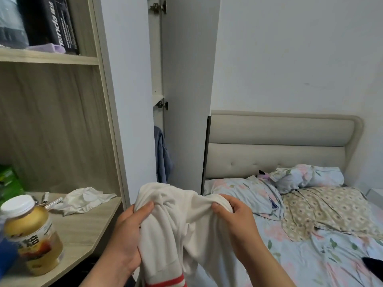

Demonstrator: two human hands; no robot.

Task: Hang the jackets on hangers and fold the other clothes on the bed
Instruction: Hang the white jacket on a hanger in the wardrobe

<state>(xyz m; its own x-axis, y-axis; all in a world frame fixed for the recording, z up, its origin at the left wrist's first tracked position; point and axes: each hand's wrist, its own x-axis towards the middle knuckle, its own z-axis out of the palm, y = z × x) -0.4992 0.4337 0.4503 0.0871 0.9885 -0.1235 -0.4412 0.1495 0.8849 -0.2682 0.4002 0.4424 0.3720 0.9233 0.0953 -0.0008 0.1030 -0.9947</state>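
Observation:
I hold up a white garment (pixel 182 224) with red stripes on a cuff at the bottom of the view. My left hand (pixel 128 230) grips its left side, thumb pressed into the bunched cloth. My right hand (pixel 234 216) pinches the fabric on the right. The garment hangs in front of me, between the desk and the bed (pixel 310 245). A dark piece of clothing (pixel 373 266) lies at the bed's right edge. No hanger is visible.
An open wardrobe door (pixel 186 90) stands ahead, with a blue garment (pixel 162 158) hanging inside. On the desk (pixel 87 228) to the left sit a juice bottle (pixel 33 235) and a crumpled white cloth (pixel 83 199). Pillows (pixel 306 177) and a patterned blanket (pixel 323 212) lie on the bed.

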